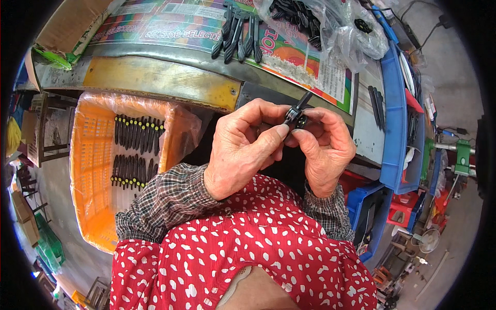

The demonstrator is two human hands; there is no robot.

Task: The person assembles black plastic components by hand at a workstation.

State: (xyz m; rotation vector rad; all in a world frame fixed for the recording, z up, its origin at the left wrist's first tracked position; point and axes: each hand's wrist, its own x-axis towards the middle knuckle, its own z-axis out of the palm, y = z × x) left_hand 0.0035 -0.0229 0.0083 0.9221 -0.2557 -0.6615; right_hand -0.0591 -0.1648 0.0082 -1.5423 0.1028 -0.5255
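My left hand [243, 147] and my right hand [329, 147] meet in front of the bench edge, fingertips pinched together. Between them is a small black part with a narrow shaft [306, 99] pointing up and to the right. My left thumb and fingers grip its body. A small dark round piece [301, 122] sits at my right fingertips, against the body; whether it is attached I cannot tell. Several black ribbed handles [240, 36] lie on the bench beyond my hands. Down to the left, an orange crate [92, 170] holds two rows of slim black pieces [135, 133] with yellow-green round dots.
An open clear plastic bag [356, 39] with black parts lies at the back right. Two black strips [378, 107] rest at the bench's right end, beside a blue bin [393, 124]. A cardboard box [70, 26] stands far left. Metal edging [160, 80] runs along the bench front.
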